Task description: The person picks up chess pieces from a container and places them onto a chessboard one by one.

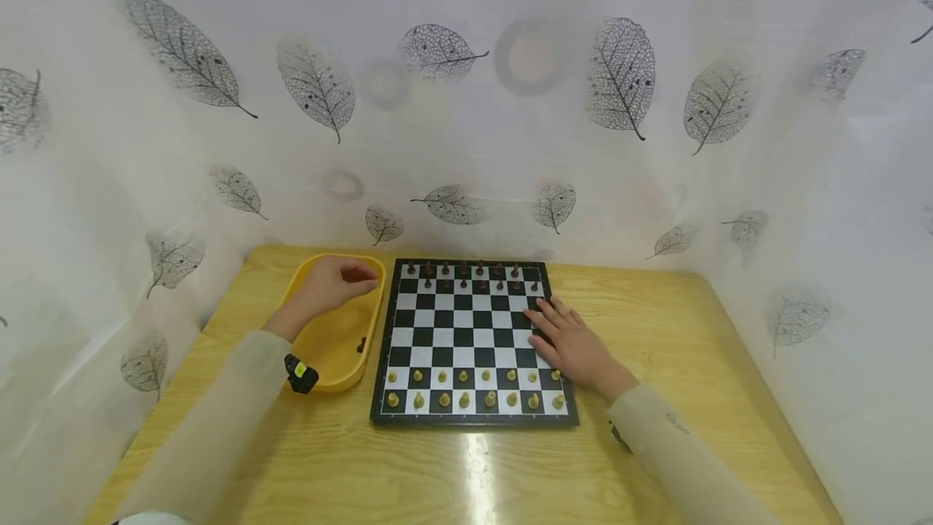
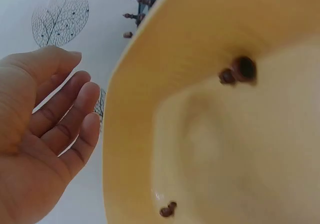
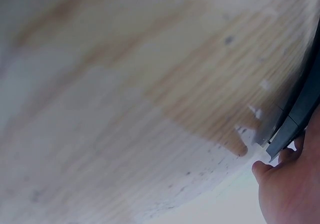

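Observation:
My left hand (image 1: 334, 283) hovers over the far part of a yellow plastic tray (image 1: 342, 386), its fingers loosely bent. In the left wrist view nothing shows between the left thumb and fingers (image 2: 85, 96). Two dark red chess pieces (image 2: 245, 68) lie inside the tray in that view. Beside the tray is a black-and-white chessboard (image 1: 474, 318). My right hand (image 1: 579, 347) rests on the board's right edge with fingers spread. Dark red pieces (image 1: 463, 269) stand in two rows at the far end, and pale yellow pieces (image 1: 464, 399) in two rows at the near end.
The board and tray sit on a light wooden table (image 1: 408, 476). A white curtain (image 1: 466, 136) with leaf prints hangs behind the table and along both sides. Close to the tray's near left side is the left wrist's black camera (image 1: 300, 375).

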